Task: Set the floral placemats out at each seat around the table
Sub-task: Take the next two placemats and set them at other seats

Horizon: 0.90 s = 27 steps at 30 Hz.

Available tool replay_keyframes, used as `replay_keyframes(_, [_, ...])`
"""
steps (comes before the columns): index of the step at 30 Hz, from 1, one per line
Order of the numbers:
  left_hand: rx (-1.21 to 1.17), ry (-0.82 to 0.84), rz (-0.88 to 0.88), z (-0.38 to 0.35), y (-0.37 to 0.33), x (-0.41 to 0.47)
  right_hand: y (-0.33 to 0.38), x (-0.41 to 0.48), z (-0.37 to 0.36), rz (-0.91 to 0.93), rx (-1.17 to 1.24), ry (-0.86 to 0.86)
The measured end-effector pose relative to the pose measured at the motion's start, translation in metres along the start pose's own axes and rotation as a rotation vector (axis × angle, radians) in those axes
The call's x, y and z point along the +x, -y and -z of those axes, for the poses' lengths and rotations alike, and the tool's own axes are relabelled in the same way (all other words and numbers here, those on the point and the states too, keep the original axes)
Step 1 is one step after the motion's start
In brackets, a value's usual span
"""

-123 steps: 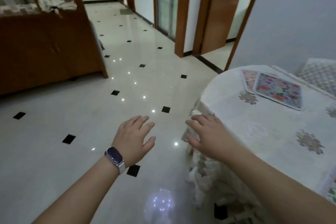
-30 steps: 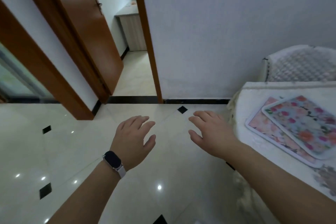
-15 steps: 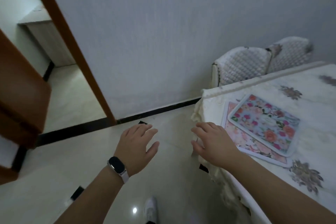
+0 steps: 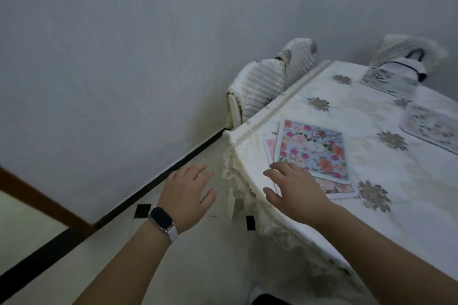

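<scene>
Hands first: our right hand (image 4: pixel 296 190) hangs spread and empty over the surface (image 4: pixel 386 205) corner, fingertips at the near edge of two stacked mats (image 4: pixel 312 150). Our left hand (image 4: pixel 189 193), also spread and empty, hovers over the floor (image 4: pixel 173 260). Quilted chairs (image 4: pixel 262 86) crowd the far edge. Two more mats (image 4: pixel 431 126) lie blurred and cut off at right.
</scene>
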<state>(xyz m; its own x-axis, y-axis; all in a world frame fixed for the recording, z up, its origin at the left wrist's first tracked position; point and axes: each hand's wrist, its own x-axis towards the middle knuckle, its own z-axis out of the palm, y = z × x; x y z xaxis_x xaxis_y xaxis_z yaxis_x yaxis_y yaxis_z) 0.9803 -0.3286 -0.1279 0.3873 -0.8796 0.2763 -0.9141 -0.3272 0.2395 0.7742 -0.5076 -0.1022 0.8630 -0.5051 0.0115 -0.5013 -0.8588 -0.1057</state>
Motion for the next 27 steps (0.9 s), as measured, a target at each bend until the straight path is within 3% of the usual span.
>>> replay_keyframes(9, [-0.045, 0.094, -0.225, -0.043, -0.021, 0.105, -0.056, 0.027, -0.011, -0.209, 0.051, -0.016])
replay_keyframes(16, [-0.085, 0.331, -0.262, -0.109, -0.048, 0.166, -0.131, 0.055, -0.057, -0.360, 0.167, 0.031])
replay_keyframes(27, [-0.089, 0.325, -0.376, -0.182, -0.092, 0.292, -0.260, 0.093, -0.071, -0.479, 0.228, 0.027])
